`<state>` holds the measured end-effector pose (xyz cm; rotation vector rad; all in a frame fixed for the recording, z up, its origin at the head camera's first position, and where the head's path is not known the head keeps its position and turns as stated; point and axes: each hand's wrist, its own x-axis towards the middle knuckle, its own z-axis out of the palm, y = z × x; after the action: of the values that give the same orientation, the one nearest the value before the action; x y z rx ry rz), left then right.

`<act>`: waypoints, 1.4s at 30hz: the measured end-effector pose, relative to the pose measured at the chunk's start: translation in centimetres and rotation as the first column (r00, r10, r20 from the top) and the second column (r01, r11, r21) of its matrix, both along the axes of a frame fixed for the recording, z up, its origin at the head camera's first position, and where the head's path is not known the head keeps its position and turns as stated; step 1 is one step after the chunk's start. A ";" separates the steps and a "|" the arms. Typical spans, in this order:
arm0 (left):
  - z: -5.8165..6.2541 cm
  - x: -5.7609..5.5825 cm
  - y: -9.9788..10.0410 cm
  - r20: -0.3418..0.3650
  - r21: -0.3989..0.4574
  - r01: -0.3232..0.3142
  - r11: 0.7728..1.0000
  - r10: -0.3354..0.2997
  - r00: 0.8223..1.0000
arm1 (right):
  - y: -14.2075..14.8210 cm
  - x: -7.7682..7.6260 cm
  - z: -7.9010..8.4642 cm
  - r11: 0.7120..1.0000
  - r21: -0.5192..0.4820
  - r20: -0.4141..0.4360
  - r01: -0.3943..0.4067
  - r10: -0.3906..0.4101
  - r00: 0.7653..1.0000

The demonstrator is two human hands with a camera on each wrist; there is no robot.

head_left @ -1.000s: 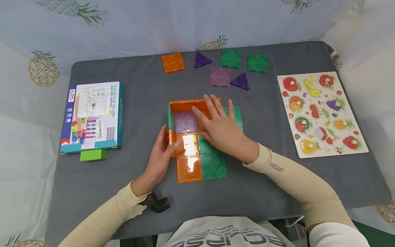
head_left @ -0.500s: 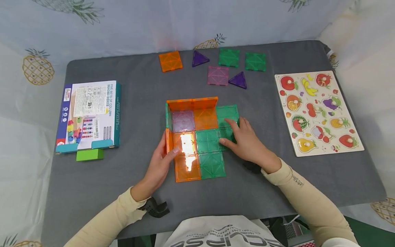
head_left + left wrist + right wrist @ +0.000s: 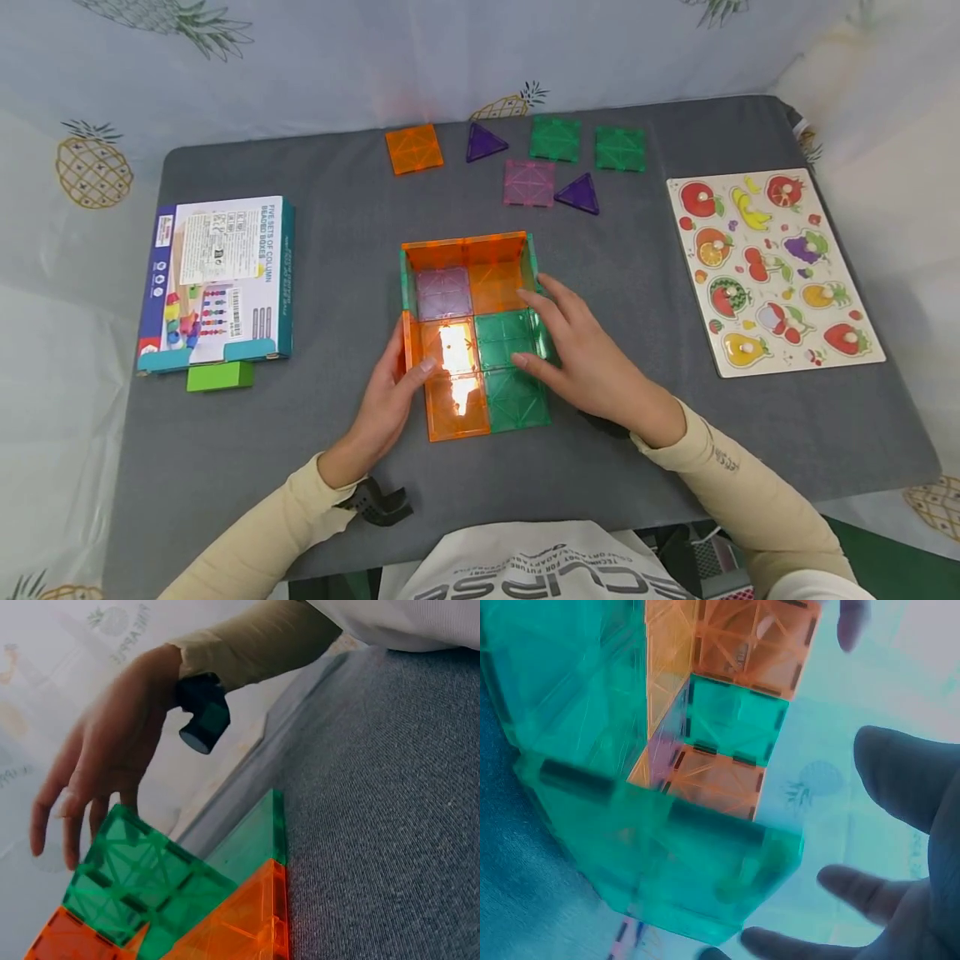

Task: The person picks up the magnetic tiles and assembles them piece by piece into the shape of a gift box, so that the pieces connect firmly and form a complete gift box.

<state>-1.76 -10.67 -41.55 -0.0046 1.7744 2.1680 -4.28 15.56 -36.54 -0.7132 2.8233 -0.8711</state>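
A half-walled box of magnetic tiles stands mid-table. Its floor has orange, purple and green square tiles (image 3: 517, 400). Orange tiles (image 3: 465, 247) rise along the back. On the right a green wall (image 3: 532, 252) stands upright, and my right hand (image 3: 596, 367) is beside it, fingers spread, thumb above the green floor. In the right wrist view the fingertips (image 3: 847, 885) are close to the green wall (image 3: 682, 847). My left hand (image 3: 378, 404) rests beside the orange left wall (image 3: 409, 337), thumb on the inner side; its other fingers are mostly hidden behind that wall.
Loose tiles lie at the back: an orange square (image 3: 414, 150), purple triangles (image 3: 486, 143), green squares (image 3: 555, 138) and a pink square (image 3: 528, 183). A toy box (image 3: 217, 279) with a green block (image 3: 220, 377) lies left, a fruit puzzle board (image 3: 776, 275) right.
Two green tiles that lay flat at the right have been raised into an upright wall. My right hand moved off the back wall to the right side; my left stayed put.
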 end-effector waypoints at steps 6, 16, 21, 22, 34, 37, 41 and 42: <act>-0.2 0.1 -0.3 -0.037 -0.066 0.015 0.998 -0.018 0.999 | -1.0 2.0 -0.7 0.956 0.152 -0.363 -0.251 0.290 0.886; -0.3 -0.1 -0.3 -0.056 -0.059 0.012 0.998 -0.015 0.998 | -4.0 3.7 -4.6 0.761 0.479 -0.240 -0.438 0.593 0.769; -0.3 -0.3 -0.3 -0.054 -0.053 -0.001 0.999 -0.002 0.999 | -4.7 2.4 -4.9 0.775 0.494 -0.336 -0.395 0.589 0.736; -0.3 -0.3 -0.3 -0.057 -0.053 -0.003 0.999 0.000 0.998 | -4.8 2.2 -4.8 0.776 0.490 -0.354 -0.397 0.594 0.723; -0.4 -0.4 -0.2 -0.025 -0.064 -0.044 0.997 0.043 0.999 | -3.9 -1.0 0.5 0.866 0.376 -0.397 -0.330 0.473 0.786; -0.4 -0.3 -0.2 -0.001 -0.062 -0.061 0.996 0.061 0.998 | -3.6 -2.2 1.2 0.909 0.329 -0.391 -0.256 0.378 0.839; -0.3 -0.5 -0.5 0.044 -0.073 -0.068 0.995 0.071 0.997 | -2.2 -3.9 1.3 0.978 0.167 -0.264 -0.128 0.169 0.950; -0.2 -0.7 -0.7 0.056 -0.078 -0.069 0.995 0.074 0.996 | -1.7 -4.4 1.1 0.991 0.105 -0.184 -0.089 0.107 0.977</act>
<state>-2.47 -11.39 -41.74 -0.1515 1.8491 2.1240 -8.70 13.85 -35.47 -0.9607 2.9392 -0.6803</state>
